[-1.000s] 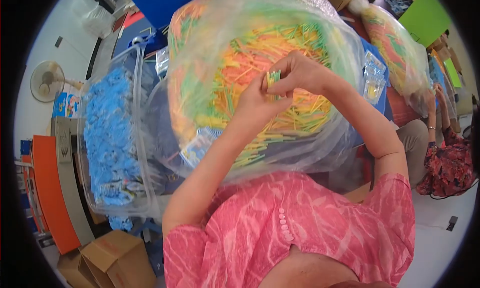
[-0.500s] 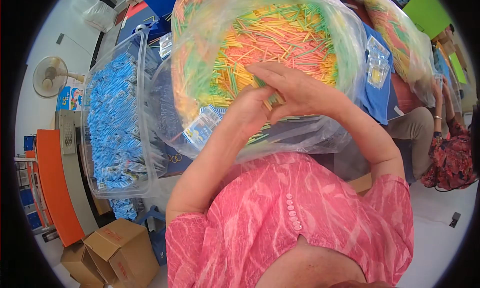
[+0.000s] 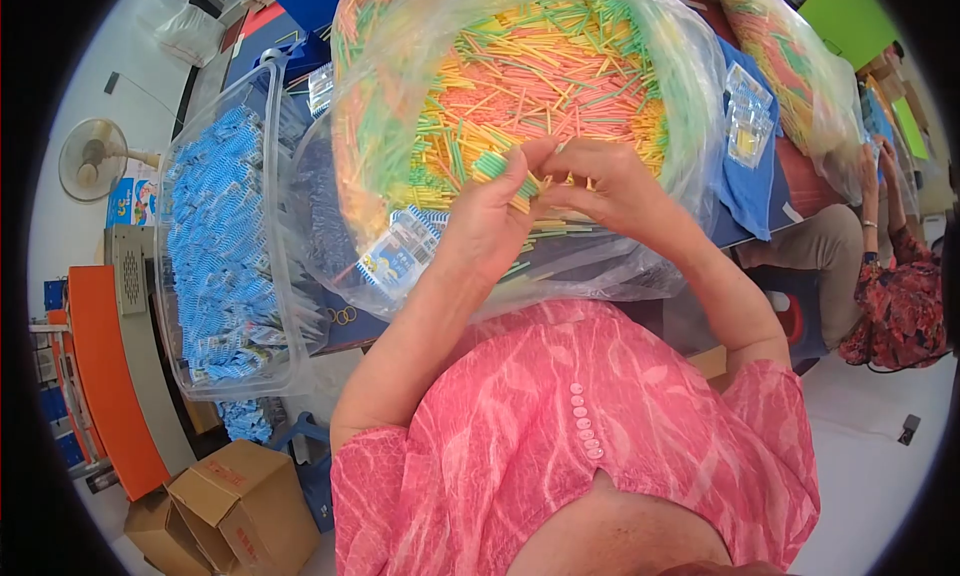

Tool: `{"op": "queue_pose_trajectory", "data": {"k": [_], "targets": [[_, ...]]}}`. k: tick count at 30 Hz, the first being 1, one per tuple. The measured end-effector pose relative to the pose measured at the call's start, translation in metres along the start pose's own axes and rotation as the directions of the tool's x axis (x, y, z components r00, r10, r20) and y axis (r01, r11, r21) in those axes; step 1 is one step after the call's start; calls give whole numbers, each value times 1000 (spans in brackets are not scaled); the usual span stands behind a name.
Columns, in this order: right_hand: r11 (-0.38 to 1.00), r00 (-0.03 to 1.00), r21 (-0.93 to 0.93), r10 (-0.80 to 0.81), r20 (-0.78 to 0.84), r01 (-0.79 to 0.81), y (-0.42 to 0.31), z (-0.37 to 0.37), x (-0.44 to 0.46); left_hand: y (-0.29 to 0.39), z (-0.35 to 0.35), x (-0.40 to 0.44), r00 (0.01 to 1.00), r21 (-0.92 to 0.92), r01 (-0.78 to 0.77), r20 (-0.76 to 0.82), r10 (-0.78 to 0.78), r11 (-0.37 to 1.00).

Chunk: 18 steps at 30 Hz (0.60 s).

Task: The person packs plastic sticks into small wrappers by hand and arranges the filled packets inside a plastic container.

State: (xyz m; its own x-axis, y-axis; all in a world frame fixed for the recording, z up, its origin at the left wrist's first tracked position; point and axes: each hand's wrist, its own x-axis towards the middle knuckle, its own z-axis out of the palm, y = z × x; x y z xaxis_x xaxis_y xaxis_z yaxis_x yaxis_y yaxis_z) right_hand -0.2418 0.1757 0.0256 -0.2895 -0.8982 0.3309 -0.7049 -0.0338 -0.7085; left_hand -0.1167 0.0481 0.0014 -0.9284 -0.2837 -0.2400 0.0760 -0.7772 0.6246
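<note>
A small bundle of green and yellow sticks (image 3: 490,166) is held in my left hand (image 3: 492,216), its fingers closed round it. My right hand (image 3: 600,181) is just to the right, fingers bent and pinched close to the bundle's lower end; whether they grip anything is too small to make out. Both hands are over the near part of a large clear plastic bag (image 3: 385,106) full of loose pink, yellow and green sticks (image 3: 550,76). Beside my left forearm lies a blue and white packet (image 3: 400,251).
At the left stands a clear bin (image 3: 285,326) of blue striped packets (image 3: 220,246). More packets (image 3: 748,116) lie on a blue cloth (image 3: 745,201) at the right. Beyond are another stick bag (image 3: 790,66) and a co-worker's hands (image 3: 880,171). Cardboard boxes (image 3: 240,496) stand lower left.
The bundle now shows upright-tilted in my left hand, where my hands had been cupped together round it. My right hand has drawn back a little and its fingers have bent.
</note>
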Motion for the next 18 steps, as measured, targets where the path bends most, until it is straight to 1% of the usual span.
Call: {"op": "queue_pose_trajectory", "data": {"k": [1,2,3,4,5,7,8,10,12,13,14,15,16,17,18], "targets": [[983,990,118,135,44,-139,2,3,-2,-3,-1,1,1000,1,19,18,-19,1000],[983,990,119,135,45,-139,5,6,-4,-4,-2,1,999,2,36,35,-36,999],[938,975,267,216,49,-221,7,9,-5,-4,0,0,999,2,34,33,-34,999],[864,953,408,295,66,-296,9,10,-6,-4,2,-2,998,-11,30,62,-29,1000],[862,952,409,297,66,-298,7,12,-6,-5,4,-4,995,-25,30,92,-28,999],[840,955,468,295,34,-276,0,15,-5,-9,2,-3,995,-19,44,89,-42,999],[840,955,468,295,32,-275,-2,13,-4,-10,1,-3,995,-14,55,85,-54,998],[658,900,627,393,187,-417,-6,10,-4,-10,6,-6,995,0,56,87,-56,998],[635,886,631,413,210,-445,1,9,-7,-11,6,-6,994,13,55,90,-56,998],[612,871,634,433,233,-473,5,8,-9,-13,4,-5,998,7,35,60,-35,999],[613,871,632,432,235,-474,7,6,-10,-15,2,-4,1000,1,13,29,-13,1000],[616,868,634,455,198,-468,9,4,-11,-14,2,-4,1000,-1,10,27,-10,1000],[620,864,635,477,161,-460,12,2,-13,-14,1,-4,998,24,-17,-58,19,1000],[621,866,635,473,165,-460,22,-1,-13,-13,-1,-4,988,51,-42,-145,49,998],[826,897,381,442,21,-416,38,-4,-12,-12,-3,-6,987,51,-48,-150,55,998]]}}
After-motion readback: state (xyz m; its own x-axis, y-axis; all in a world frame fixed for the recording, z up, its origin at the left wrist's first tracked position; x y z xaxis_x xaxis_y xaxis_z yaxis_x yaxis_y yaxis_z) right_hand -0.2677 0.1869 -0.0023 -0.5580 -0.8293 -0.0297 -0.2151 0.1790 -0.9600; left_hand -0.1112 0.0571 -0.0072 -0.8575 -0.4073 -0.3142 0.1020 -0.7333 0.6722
